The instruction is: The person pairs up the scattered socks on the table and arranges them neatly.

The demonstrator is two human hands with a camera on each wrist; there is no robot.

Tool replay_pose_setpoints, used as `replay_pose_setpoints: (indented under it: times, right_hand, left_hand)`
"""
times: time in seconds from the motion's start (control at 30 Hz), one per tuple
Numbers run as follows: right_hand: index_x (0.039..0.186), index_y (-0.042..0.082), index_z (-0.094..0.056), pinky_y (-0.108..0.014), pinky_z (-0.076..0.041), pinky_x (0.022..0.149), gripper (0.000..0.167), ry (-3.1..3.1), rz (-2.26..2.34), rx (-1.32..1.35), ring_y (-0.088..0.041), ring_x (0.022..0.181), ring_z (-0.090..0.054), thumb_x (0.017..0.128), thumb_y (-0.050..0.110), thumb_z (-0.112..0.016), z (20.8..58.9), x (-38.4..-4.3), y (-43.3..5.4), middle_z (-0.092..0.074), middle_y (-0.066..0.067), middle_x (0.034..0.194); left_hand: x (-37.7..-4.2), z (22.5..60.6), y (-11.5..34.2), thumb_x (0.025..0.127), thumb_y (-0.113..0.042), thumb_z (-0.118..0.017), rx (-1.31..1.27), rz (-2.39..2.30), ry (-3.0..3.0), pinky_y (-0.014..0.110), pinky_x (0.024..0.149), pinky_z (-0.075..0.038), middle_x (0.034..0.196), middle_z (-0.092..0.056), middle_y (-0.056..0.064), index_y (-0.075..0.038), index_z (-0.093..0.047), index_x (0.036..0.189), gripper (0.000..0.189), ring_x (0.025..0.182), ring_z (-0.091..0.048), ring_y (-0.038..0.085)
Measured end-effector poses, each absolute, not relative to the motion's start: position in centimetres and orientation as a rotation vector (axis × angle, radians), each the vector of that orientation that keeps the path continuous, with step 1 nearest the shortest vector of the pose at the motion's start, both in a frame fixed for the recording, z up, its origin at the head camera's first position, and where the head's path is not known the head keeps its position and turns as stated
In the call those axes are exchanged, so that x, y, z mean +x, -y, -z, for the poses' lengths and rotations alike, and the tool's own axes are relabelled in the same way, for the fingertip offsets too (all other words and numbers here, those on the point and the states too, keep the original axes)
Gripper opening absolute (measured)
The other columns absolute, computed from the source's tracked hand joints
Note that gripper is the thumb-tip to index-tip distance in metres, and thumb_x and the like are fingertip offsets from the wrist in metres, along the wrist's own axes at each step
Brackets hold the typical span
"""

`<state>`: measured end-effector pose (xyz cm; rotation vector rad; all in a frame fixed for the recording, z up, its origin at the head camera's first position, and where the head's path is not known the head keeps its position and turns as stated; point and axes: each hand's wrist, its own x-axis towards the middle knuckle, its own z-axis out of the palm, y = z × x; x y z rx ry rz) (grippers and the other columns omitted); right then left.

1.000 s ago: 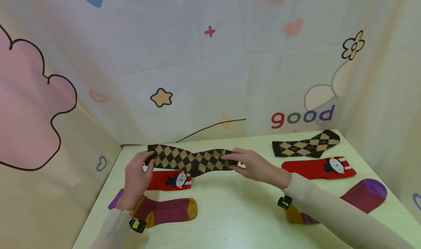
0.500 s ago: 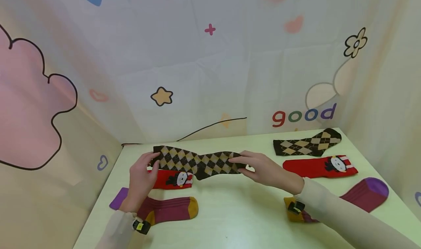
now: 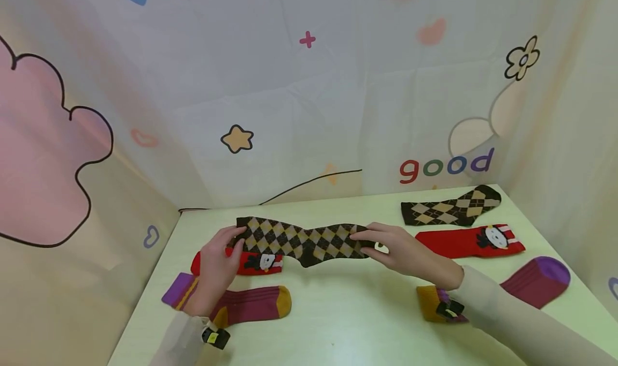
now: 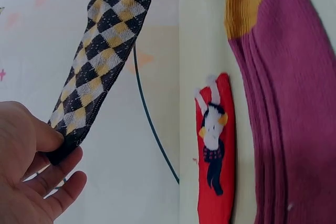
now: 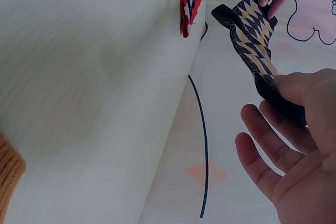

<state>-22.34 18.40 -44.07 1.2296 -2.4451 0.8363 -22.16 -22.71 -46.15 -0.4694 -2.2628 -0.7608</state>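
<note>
- Argyle sock [image 3: 304,243], at the clock's centre in the head view: a flat knit tube of dark brown, tan and grey diamonds with thin yellow flecks, held raised above the pale, smooth surface [image 3: 333,312]. Its plain dark heel bulges toward 6 o'clock.
- Left hand [image 3: 217,266], at 9 o'clock: grasping the dark cuff of the sock, thumb on one side and fingers on the other.
- Right hand [image 3: 396,250], at 3 o'clock: pinching the toe end between thumb and fingers; the right wrist view shows two other fingers extended clear of the cloth.
- The forearms, in pale sleeves [image 3: 526,323], come in from about 8 and 4 o'clock, so the sock spans the gap between the hands.
- Second argyle sock [image 3: 449,210], between 2 and 3 o'clock: lying flat, toe pointing right, with larger tan diamonds.
- Long red sock [image 3: 454,243], at 3 o'clock: smooth, with a white-faced cartoon figure and striped end.
- Ribbed maroon sock [image 3: 528,285], just past 3 o'clock: rounded purple toe, partly covered by the right arm.
- Partly hidden red sock [image 3: 256,264], at 8 o'clock: a similar cartoon figure.
- Mustard-toed maroon sock [image 3: 256,305], between 7 and 8 o'clock: ribbed, with a purple cuff, crossed by the left wrist.
- Creased, printed fabric backdrop [image 3: 289,87], at 12 o'clock.
</note>
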Motion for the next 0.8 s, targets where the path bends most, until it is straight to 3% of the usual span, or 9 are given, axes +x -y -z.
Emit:
replay_pose_setpoints:
  times: [0.37, 0.5, 0.8]
  right_hand:
    - [0.12, 0.008, -0.074, -0.021, -0.055, 0.063, 0.036, 2.465, -0.86, 1.164, -0.007, 0.078, -0.06, 0.086, 0.0, -0.08, 44.6, -21.6, -20.3, -0.071, -0.002, 0.101]
    - [0.12, 0.008, -0.074, -0.019, -0.054, 0.062, 0.036, 2.464, -0.873, 1.152, -0.006, 0.076, -0.058, 0.085, -0.003, -0.08, 44.8, -21.4, -21.0, -0.071, -0.002, 0.1]
    - [0.118, 0.009, -0.074, -0.025, -0.058, 0.067, 0.038, 2.475, -0.901, 1.139, -0.004, 0.079, -0.06, 0.084, -0.007, -0.079, 45.1, -21.3, -22.6, -0.072, 0.002, 0.099]
  left_hand:
    - [-21.4, 46.8, 21.5, 0.085, 0.004, -0.08, -0.499, 0.805, 2.322, 0.035, 0.065, -0.06, 0.114, -0.073, 0.013, -0.003, -0.075, 0.116, 0.032, 0.081, -0.069, 0.018]
    - [-21.1, 46.9, 20.9, 0.085, 0.005, -0.08, -0.507, 0.835, 2.341, 0.037, 0.068, -0.061, 0.113, -0.073, 0.013, -0.003, -0.076, 0.115, 0.031, 0.08, -0.068, 0.019]
    - [-20.3, 46.9, 19.6, 0.087, 0.002, -0.08, -0.505, 0.927, 2.463, 0.038, 0.071, -0.062, 0.115, -0.073, 0.01, -0.006, -0.075, 0.116, 0.031, 0.082, -0.067, 0.017]
